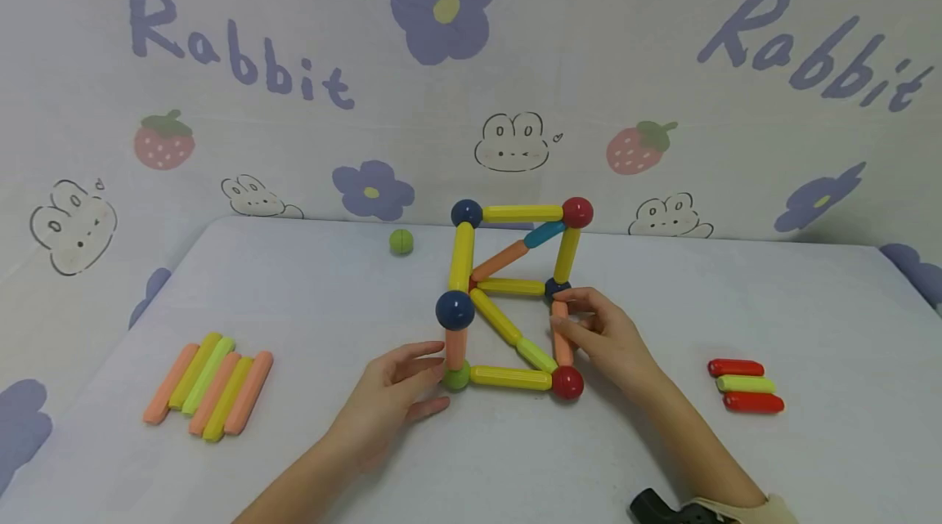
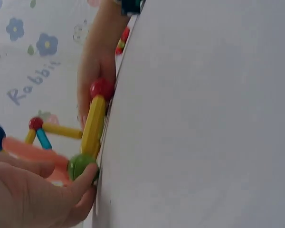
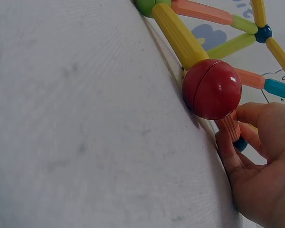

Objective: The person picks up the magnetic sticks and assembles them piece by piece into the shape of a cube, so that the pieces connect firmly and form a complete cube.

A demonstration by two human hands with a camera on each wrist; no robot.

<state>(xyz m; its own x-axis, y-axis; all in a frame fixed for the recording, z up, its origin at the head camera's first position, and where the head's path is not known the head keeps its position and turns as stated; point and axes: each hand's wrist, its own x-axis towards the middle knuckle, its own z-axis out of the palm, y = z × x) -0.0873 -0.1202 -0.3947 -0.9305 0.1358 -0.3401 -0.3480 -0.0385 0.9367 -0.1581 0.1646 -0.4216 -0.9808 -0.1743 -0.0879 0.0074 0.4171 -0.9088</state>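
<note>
A frame built of coloured sticks and balls stands on the table. At its front left corner my left hand (image 1: 393,393) pinches the green ball (image 2: 80,166), from which an orange stick (image 1: 456,348) rises to a dark blue ball (image 1: 455,310). My right hand (image 1: 607,336) pinches the orange stick (image 1: 562,336) on the right side, between the front red ball (image 3: 212,89) and a dark blue ball (image 1: 557,288) behind it. A yellow stick (image 1: 511,378) joins the green ball to that red ball. Higher up, yellow sticks meet another blue ball (image 1: 467,213) and a red ball (image 1: 577,212).
Several orange, yellow and green sticks (image 1: 209,385) lie in a row at the left. Three short pieces, two red and one green (image 1: 746,384), lie at the right. A loose green ball (image 1: 401,242) sits near the back edge, before a printed cloth (image 1: 294,140).
</note>
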